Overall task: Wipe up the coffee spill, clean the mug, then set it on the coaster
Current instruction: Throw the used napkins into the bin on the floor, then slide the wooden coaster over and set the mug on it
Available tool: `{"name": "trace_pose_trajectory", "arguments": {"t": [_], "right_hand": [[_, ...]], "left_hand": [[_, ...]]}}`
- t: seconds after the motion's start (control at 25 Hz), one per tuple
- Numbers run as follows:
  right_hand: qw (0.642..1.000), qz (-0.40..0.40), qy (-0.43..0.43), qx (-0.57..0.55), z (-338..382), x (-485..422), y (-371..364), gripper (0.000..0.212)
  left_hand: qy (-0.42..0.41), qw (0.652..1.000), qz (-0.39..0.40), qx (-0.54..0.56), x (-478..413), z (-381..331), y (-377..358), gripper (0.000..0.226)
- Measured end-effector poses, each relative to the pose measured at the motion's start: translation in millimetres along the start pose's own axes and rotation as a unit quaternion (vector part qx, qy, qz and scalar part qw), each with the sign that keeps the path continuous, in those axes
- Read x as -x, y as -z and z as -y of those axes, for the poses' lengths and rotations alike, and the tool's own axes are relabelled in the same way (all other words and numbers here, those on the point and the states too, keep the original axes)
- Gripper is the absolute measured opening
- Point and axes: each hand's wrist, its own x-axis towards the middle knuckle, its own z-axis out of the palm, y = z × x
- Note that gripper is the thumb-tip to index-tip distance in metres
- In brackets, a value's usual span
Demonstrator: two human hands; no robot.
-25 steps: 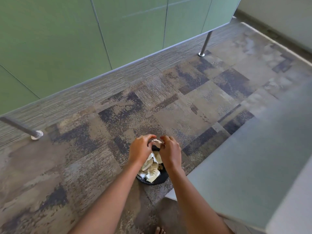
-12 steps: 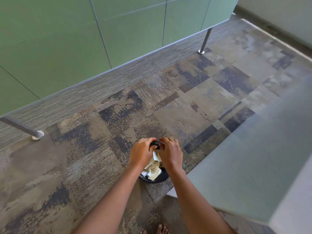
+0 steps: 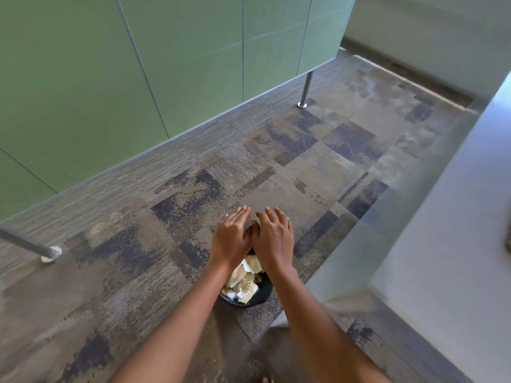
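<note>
Left hand (image 3: 232, 239): above the far rim of the bin (image 3: 261, 295), fingers straight and close together, holding nothing.
Right hand (image 3: 273, 239): just beside the left one, thumbs near or touching, fingers a little spread, also holding nothing.
Crumpled paper (image 3: 243, 281): stained wads in the bin, below the wrists.
Mug, coaster: neither in sight.
Worktop (image 3: 442, 244): grey, to the right of the bin.
Turning point: the right hand is nearer the worktop, and the mug is probably up there.
</note>
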Motion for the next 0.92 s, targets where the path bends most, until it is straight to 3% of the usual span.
{"name": "trace_pose_trajectory", "arguments": {"t": [0.6,0.92], "right_hand": [[0.985,-0.168,0.005,-0.044,35,32,155,0.041],[0.968,-0.243,-0.064,-0.023,-23,69,238,0.041]], "left_hand": [[-0.134,0.986,-0.100,0.020,-9,-130,95,0.041],[-0.234,0.969,-0.067,0.040,4,-238,95,0.039]]}}
